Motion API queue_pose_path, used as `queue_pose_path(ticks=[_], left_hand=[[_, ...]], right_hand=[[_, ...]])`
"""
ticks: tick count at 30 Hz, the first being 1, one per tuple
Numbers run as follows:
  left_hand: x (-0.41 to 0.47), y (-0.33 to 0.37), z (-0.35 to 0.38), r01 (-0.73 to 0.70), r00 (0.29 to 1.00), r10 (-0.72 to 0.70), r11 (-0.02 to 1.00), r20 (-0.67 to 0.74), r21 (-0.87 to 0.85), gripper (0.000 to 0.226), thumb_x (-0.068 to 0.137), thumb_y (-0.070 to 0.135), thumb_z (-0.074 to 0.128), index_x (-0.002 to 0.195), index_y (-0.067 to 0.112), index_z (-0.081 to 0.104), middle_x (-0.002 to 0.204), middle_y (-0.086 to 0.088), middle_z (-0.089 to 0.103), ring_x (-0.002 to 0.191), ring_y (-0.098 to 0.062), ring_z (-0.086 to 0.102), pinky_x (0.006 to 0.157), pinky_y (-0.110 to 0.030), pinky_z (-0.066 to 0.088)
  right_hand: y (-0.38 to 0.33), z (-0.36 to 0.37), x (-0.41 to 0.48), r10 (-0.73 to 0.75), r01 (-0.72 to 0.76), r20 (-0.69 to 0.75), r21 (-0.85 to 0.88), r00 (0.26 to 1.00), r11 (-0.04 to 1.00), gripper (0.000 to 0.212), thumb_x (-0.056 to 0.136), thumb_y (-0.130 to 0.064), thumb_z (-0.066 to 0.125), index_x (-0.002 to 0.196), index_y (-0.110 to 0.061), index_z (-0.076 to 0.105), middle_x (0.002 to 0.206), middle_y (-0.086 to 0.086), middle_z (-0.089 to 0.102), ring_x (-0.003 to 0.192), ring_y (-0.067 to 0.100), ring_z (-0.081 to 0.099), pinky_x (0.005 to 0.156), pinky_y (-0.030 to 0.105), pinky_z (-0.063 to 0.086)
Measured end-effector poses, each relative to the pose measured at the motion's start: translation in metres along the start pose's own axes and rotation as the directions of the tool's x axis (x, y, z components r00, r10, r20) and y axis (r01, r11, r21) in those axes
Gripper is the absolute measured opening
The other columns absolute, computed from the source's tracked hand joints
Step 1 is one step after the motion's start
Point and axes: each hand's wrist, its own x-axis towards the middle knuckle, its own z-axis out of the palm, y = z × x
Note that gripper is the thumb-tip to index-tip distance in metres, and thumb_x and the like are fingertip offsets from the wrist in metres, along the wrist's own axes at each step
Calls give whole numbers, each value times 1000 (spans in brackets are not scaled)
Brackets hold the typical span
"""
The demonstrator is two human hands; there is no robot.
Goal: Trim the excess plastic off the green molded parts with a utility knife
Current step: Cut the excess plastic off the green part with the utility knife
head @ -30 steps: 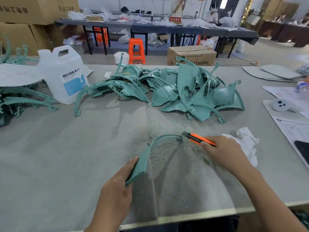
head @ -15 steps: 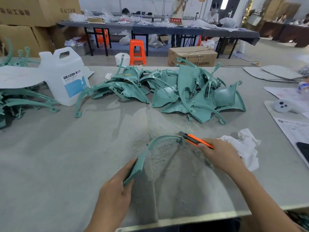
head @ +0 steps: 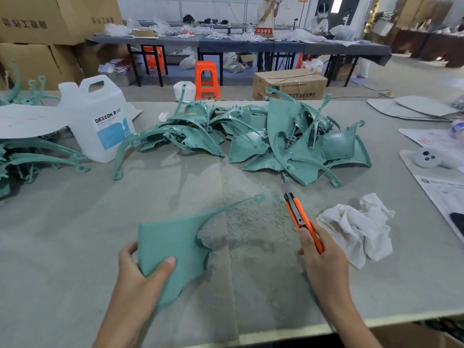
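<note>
The left hand (head: pixel 136 272) pinches the near corner of a green molded part (head: pixel 175 242). Its thumb lies across the upper face and its fingers (head: pixel 125 252) curl round the left edge to the underside. The part is a broad fan-shaped panel held close to the middle of the desk's near edge. Its far side tapers into a thin curved arm that reaches out toward the far edge. I cannot tell whether the panel rests on the desk or is lifted just off it. The right hand (head: pixel 324 262) is wrapped round the rear of an orange utility knife (head: pixel 297 213), fingers closed on the handle and thumb along its left side. The knife points toward the far edge, its dark nose near the tip of the part's arm but apart from it. Between the hands the grey desk (head: pixel 62 234) is dusted with green shavings (head: pixel 251 214). Just right of the knife lies a crumpled white rag (head: pixel 356 227). Farther out, across the middle of the desk, sits a heap of green parts (head: pixel 276 141), and left of it stands a white DEXCON jug (head: pixel 100 121). More green pieces (head: pixel 45 159) lie at the left edge, partly under a white sheet (head: pixel 25 121).
</note>
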Motion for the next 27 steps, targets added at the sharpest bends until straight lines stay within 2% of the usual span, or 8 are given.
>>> queue_pose_path(ticks=[3, 5, 7, 10, 13, 16, 22, 27], left_hand=[[6, -5, -12, -71, 996, 83, 949, -24, 307, 85, 78, 26, 83, 143, 31, 28, 132, -5, 54, 113, -22, 60, 100, -47, 47], [12, -8, -15, -158, 981, 191, 795, 5, 586, 87, 75, 37, 82, 147, 24, 35, 150, -10, 36, 137, -29, 38, 114, -48, 32], [15, -2, -13, -244, 961, 268, 711, 67, 659, 79, 77, 59, 71, 143, 26, 44, 153, -3, 37, 140, -26, 34, 114, -46, 30], [21, 9, 2, -355, 931, 318, 680, 178, 641, 90, 72, 84, 43, 142, 28, 43, 146, 8, 46, 135, -15, 42, 109, -40, 34], [32, 10, 26, -420, 905, 312, 558, 289, 716, 105, 68, 98, 30, 146, 28, 35, 148, 9, 41, 137, -12, 36, 113, -40, 30], [31, 0, 40, -409, 903, 327, 452, 280, 793, 114, 64, 100, 21, 148, 24, 35, 150, 6, 39, 140, -14, 31, 115, -37, 23], [36, -9, 39, -448, 875, 432, 552, 219, 704, 100, 57, 103, 36, 122, 29, 51, 118, 10, 54, 115, -18, 50, 99, -35, 39], [32, -13, 40, -349, 927, 349, 658, 140, 667, 107, 53, 88, 58, 134, 21, 40, 130, 6, 49, 125, -17, 40, 106, -30, 36]], right_hand=[[-2, 4, 0, 12, -11, -24, 46, 1000, 999, 15, 98, -42, 56, 109, -44, 65, 74, -7, 66, 56, 6, 57, 46, 11, 38], [-7, 9, -1, -2, 4, -33, 74, 999, 997, 16, 98, -40, 57, 111, -47, 64, 74, -7, 65, 59, 6, 58, 49, 10, 38], [-12, 16, -4, -19, 22, -25, 87, 1000, 996, 18, 98, -37, 58, 113, -45, 63, 77, -9, 66, 67, 8, 63, 54, 11, 41], [-18, 28, -16, -34, 34, 0, 91, 999, 995, 17, 95, -41, 63, 112, -40, 63, 80, -12, 67, 70, 9, 63, 58, 12, 43], [-24, 38, -30, -77, 75, 36, 47, 996, 996, 18, 89, -47, 67, 105, -46, 58, 82, -18, 66, 68, 4, 62, 58, 11, 42], [-28, 43, -37, -127, 131, 171, -15, 977, 991, 33, 85, -39, 72, 102, -60, 53, 90, -30, 66, 69, -5, 63, 59, 5, 41], [-41, 47, -25, -146, 265, 477, -194, 867, 945, 33, 87, -44, 68, 115, -53, 53, 74, -21, 66, 73, 4, 63, 61, 15, 43], [-48, 50, -12, -165, 353, 612, -198, 773, 914, 36, 87, -64, 57, 121, -51, 58, 88, -24, 70, 79, -3, 64, 71, 22, 50]])
